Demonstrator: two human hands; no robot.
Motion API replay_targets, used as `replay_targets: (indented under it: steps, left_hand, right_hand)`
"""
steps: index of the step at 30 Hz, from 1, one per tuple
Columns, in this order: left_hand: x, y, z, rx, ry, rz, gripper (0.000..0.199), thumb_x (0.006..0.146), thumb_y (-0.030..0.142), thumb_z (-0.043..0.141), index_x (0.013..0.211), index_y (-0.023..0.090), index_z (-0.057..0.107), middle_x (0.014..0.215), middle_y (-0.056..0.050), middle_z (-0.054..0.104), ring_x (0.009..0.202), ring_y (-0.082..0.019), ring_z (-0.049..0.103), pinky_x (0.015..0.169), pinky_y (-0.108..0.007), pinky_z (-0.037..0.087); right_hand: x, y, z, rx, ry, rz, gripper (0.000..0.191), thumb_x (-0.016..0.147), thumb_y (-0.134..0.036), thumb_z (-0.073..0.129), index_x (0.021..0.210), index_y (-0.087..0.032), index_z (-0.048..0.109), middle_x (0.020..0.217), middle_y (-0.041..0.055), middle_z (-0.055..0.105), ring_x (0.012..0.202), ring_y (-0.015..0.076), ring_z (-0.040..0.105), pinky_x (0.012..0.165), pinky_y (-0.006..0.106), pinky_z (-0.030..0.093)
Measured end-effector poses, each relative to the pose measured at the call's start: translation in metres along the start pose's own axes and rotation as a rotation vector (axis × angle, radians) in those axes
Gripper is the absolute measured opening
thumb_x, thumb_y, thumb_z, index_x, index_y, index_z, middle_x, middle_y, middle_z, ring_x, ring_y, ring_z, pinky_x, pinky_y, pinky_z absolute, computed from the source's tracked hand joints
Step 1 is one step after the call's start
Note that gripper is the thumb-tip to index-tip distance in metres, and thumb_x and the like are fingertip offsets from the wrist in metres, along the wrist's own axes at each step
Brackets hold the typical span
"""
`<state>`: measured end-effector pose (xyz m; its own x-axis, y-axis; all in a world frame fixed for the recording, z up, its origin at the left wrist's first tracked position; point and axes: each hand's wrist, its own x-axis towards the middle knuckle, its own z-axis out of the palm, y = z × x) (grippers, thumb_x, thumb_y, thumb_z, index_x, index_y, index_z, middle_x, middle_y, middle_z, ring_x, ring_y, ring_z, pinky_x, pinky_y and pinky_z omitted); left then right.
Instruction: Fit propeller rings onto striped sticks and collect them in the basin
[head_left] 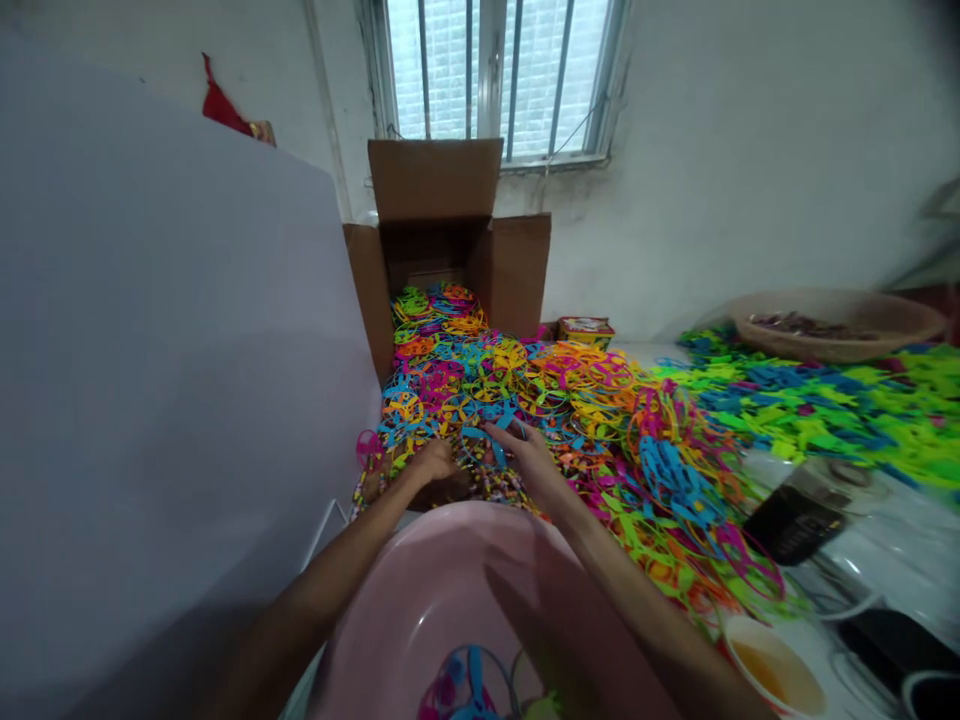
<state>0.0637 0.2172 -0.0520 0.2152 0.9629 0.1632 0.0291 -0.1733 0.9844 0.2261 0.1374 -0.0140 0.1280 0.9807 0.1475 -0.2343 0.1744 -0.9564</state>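
A blue plastic propeller ring is at the fingers of my right hand, which are closed on it at the near edge of a heap. My left hand is a short way to its left, low over small multicoloured bead-like pieces. Its fingers are curled, and what they hold, if anything, is too small to make out. Behind both hands spreads a pile of bright propeller rings. Below my forearms stands a pink basin with a few rings, one of them blue, at its bottom.
An open cardboard box spills rings onto the table. A pale panel closes off the left. At right lie green and blue plastic pieces, a wide shallow basket, a dark-labelled jar and a cup of orange-yellow liquid.
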Motion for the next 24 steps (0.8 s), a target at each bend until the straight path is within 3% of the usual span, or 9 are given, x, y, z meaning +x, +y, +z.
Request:
replay_targets:
  steps: [4, 6, 8, 12, 16, 19, 24]
  left_hand:
    - [-0.001, 0.033, -0.007, 0.001, -0.030, -0.061, 0.028, 0.080, 0.031, 0.080, 0.071, 0.013, 0.062, 0.060, 0.003, 0.059, 0.051, -0.011, 0.056, 0.045, -0.020, 0.039]
    - [-0.015, 0.052, -0.007, -0.048, -0.027, -0.061, 0.027, 0.079, 0.036, 0.078, 0.077, 0.015, 0.061, 0.059, 0.003, 0.060, 0.050, -0.012, 0.057, 0.041, -0.019, 0.033]
    - [-0.038, 0.070, -0.004, -0.126, -0.003, -0.031, 0.029, 0.083, 0.045, 0.072, 0.090, 0.018, 0.061, 0.065, 0.003, 0.064, 0.052, -0.012, 0.060, 0.041, -0.019, 0.035]
    - [-0.092, 0.093, 0.006, -0.327, 0.081, 0.042, 0.034, 0.078, 0.045, 0.079, 0.093, 0.020, 0.060, 0.065, 0.004, 0.063, 0.050, -0.010, 0.057, 0.040, -0.017, 0.038]
    - [-0.121, 0.103, 0.006, -0.412, 0.085, 0.042, 0.034, 0.079, 0.044, 0.080, 0.096, 0.020, 0.061, 0.070, 0.002, 0.065, 0.054, -0.012, 0.060, 0.041, -0.018, 0.041]
    - [-0.129, 0.105, 0.002, -0.419, 0.116, 0.064, 0.031, 0.082, 0.041, 0.078, 0.100, 0.021, 0.063, 0.072, 0.002, 0.065, 0.056, -0.011, 0.059, 0.044, -0.018, 0.042]
    - [-0.144, 0.098, 0.006, -0.391, 0.061, 0.075, 0.028, 0.086, 0.042, 0.075, 0.102, 0.021, 0.064, 0.082, -0.002, 0.069, 0.067, -0.014, 0.065, 0.051, -0.022, 0.047]
  right_hand:
    - [0.000, -0.012, 0.003, 0.054, -0.018, 0.020, 0.040, 0.060, -0.050, 0.090, 0.080, -0.021, 0.072, 0.079, -0.0006, 0.074, 0.055, 0.0135, 0.061, 0.055, 0.027, 0.053]
    - [-0.001, -0.019, 0.005, 0.074, 0.008, 0.022, 0.038, 0.061, -0.051, 0.090, 0.079, -0.021, 0.073, 0.079, -0.0001, 0.075, 0.062, 0.0158, 0.065, 0.059, 0.027, 0.054]
    - [-0.006, -0.026, 0.009, 0.112, 0.035, 0.024, 0.038, 0.065, -0.053, 0.088, 0.081, -0.022, 0.073, 0.083, 0.0012, 0.076, 0.075, 0.0189, 0.070, 0.064, 0.028, 0.056]
    - [-0.027, -0.041, 0.018, 0.253, -0.042, 0.078, 0.041, 0.075, -0.057, 0.082, 0.101, -0.026, 0.073, 0.093, 0.0025, 0.079, 0.087, 0.0227, 0.073, 0.068, 0.032, 0.060]
    - [-0.052, -0.052, 0.019, 0.267, -0.100, 0.085, 0.034, 0.078, -0.048, 0.083, 0.101, -0.025, 0.072, 0.095, 0.0019, 0.078, 0.084, 0.0216, 0.074, 0.069, 0.034, 0.062]
    - [-0.064, -0.058, 0.017, 0.260, -0.128, 0.078, 0.029, 0.078, -0.044, 0.083, 0.098, -0.026, 0.072, 0.098, 0.0015, 0.078, 0.084, 0.0221, 0.074, 0.074, 0.037, 0.063]
    - [-0.075, -0.059, 0.022, 0.322, -0.163, 0.081, 0.021, 0.081, -0.042, 0.081, 0.089, -0.024, 0.074, 0.095, 0.0033, 0.078, 0.091, 0.0245, 0.074, 0.086, 0.041, 0.061]
